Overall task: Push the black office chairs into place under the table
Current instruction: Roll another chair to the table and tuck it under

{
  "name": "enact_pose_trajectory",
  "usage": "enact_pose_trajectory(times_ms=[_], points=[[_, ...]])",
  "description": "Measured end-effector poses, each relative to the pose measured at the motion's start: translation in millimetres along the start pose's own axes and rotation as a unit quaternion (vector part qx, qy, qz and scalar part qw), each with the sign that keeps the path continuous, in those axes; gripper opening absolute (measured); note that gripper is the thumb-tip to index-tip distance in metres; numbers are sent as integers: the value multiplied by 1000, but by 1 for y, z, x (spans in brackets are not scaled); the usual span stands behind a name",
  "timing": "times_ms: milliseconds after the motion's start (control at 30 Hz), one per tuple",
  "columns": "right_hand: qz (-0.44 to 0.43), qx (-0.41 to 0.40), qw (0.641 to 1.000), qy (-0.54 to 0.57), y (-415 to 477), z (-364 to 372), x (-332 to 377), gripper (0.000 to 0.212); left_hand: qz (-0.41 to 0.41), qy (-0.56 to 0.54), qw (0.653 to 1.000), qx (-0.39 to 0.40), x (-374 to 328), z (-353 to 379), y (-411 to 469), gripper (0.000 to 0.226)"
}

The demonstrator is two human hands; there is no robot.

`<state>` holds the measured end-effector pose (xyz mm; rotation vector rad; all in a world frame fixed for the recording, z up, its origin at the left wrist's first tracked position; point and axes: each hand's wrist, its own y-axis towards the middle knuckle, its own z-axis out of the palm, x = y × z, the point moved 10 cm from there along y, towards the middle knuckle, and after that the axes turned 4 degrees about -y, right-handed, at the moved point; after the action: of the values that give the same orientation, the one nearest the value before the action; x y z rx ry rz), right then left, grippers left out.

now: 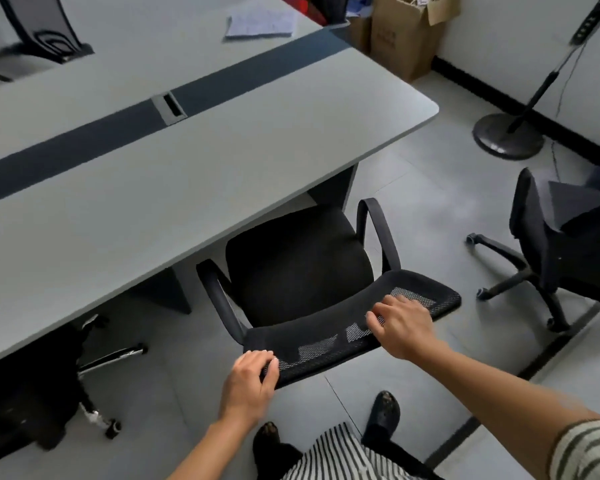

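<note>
A black mesh office chair (298,268) stands in front of me, its seat partly under the edge of the long grey table (194,174). My left hand (250,382) grips the left end of the chair's backrest top. On the right part of the same backrest top lies my right hand (402,323), fingers curled over it. A second black chair (561,244) stands apart on the floor to the right, turned away from the table. A third black chair (32,382) sits pushed under the table at the lower left.
A lamp stand with a round base (510,136) and cardboard boxes (406,32) are by the far wall. Papers (260,24) lie on the table. Another chair back (39,26) shows across the table. My feet (383,410) are just behind the chair.
</note>
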<state>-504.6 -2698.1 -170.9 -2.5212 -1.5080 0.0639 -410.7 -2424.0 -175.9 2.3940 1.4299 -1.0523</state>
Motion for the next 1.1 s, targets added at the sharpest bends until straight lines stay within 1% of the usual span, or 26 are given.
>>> enact_pose_trajectory(times_ms=[67,133,200,267,333,400,500,600,800,933,1100], points=[[-39,30,999,18,29,-4,-10,45,-51,35,998,-6,-12,10,8,33],[-64,67,994,54,55,-8,-22,33,-97,79,992,-10,-27,18,16,39],[-77,68,992,67,76,-19,-39,33,-125,112,985,-33,-42,22,21,43],[-89,48,994,53,95,-31,-54,37,-141,112,981,-75,-53,20,26,42],[-101,39,993,39,117,-39,-60,40,-156,113,977,-95,-60,18,31,40],[-100,42,994,33,138,-40,-58,46,-159,119,975,-96,-63,19,40,40],[-101,48,994,9,163,-37,-45,53,-158,129,974,-102,-60,16,53,47],[-112,42,993,-11,178,-37,-34,51,-157,133,973,-106,-50,9,65,46],[-110,17,994,-20,219,-41,11,51,-154,129,970,-136,-20,-33,104,48],[-99,37,994,-20,253,-43,49,48,-150,127,971,-138,11,-74,146,51],[-66,71,995,1,270,-43,75,38,-100,148,976,-123,37,-110,177,42]])
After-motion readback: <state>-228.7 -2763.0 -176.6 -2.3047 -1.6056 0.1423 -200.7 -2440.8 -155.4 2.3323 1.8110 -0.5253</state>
